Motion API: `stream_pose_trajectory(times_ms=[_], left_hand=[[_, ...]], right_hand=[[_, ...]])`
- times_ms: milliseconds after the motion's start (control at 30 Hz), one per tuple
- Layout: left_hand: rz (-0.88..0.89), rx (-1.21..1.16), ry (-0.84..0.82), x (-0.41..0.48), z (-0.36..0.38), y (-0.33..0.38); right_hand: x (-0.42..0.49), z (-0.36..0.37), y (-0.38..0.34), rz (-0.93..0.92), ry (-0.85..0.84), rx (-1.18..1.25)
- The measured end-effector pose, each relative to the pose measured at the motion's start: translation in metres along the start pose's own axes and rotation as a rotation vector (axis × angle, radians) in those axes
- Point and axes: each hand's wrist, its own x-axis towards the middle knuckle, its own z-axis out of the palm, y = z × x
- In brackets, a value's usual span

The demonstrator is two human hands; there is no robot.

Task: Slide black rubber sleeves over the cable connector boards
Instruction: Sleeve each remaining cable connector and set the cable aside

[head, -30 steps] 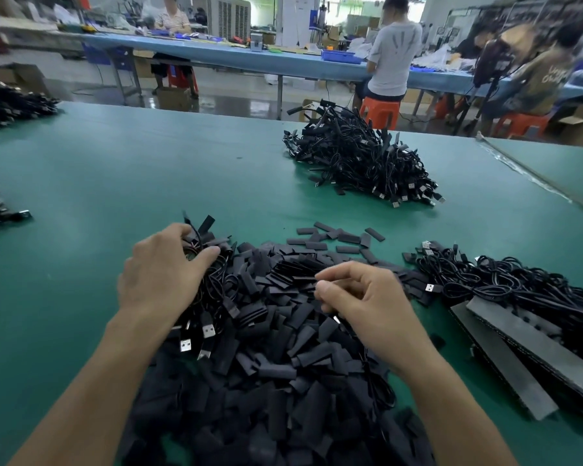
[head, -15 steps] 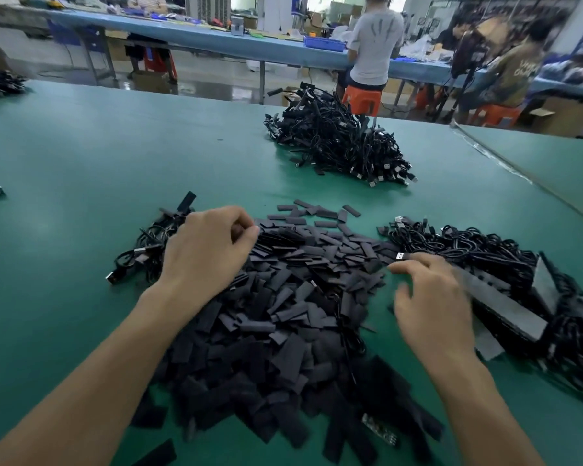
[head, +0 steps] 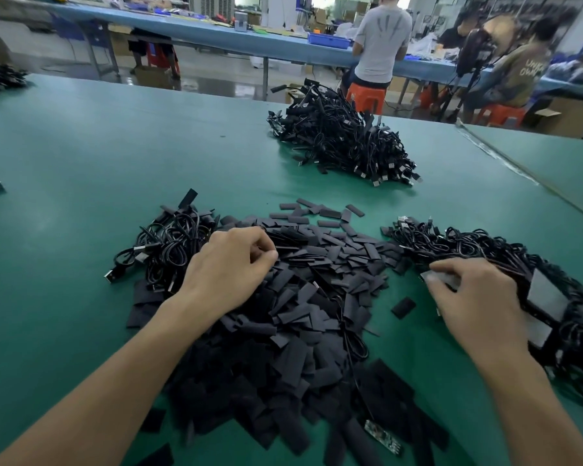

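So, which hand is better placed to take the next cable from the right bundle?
Right. The right hand lies on the cable bundle; the left hand sits on the sleeve pile, farther away.

The green table [head: 81,156] carried a broad heap of black rubber sleeves [head: 300,304] under the left grip [head: 229,264] and reaching towards the right grip [head: 478,297], with one stray sleeve [head: 403,307] just left of the latter. A coiled cable bundle [head: 169,243] lay just left of the left grip, and a cable tangle [head: 468,243] with pale strips [head: 546,290] lay under and right of the right grip. Well beyond both grips sat a further cable pile [head: 344,142], and nearer than both a bare connector board [head: 382,435].
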Motion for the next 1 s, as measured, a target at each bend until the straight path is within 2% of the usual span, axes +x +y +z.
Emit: stream_pose_trajectory(times_ms=[100, 200, 333, 400, 567, 733, 1000], left_hand=[[-0.006, 0.008, -0.006, -0.002, 0.002, 0.001], [-0.005, 0.005, -0.006, -0.002, 0.001, 0.001], [-0.013, -0.002, -0.01, -0.002, 0.0, 0.0], [-0.016, -0.005, -0.011, -0.002, 0.0, 0.001], [-0.018, -0.019, -0.016, -0.003, -0.002, 0.003], [-0.023, -0.042, -0.012, -0.003, -0.005, 0.004], [-0.016, -0.06, -0.03, -0.006, -0.004, 0.008]], right_hand=[[0.002, -0.013, 0.0, -0.026, 0.133, -0.04], [0.003, -0.024, 0.001, 0.011, 0.136, -0.015], [-0.004, -0.033, -0.012, -0.177, 0.253, 0.063], [-0.006, -0.035, -0.009, -0.204, 0.198, -0.039], [0.002, -0.031, -0.006, 0.041, -0.098, -0.464], [0.005, -0.009, -0.023, 0.119, -0.164, -0.511], [0.017, 0.002, -0.019, 0.067, -0.228, -0.565]])
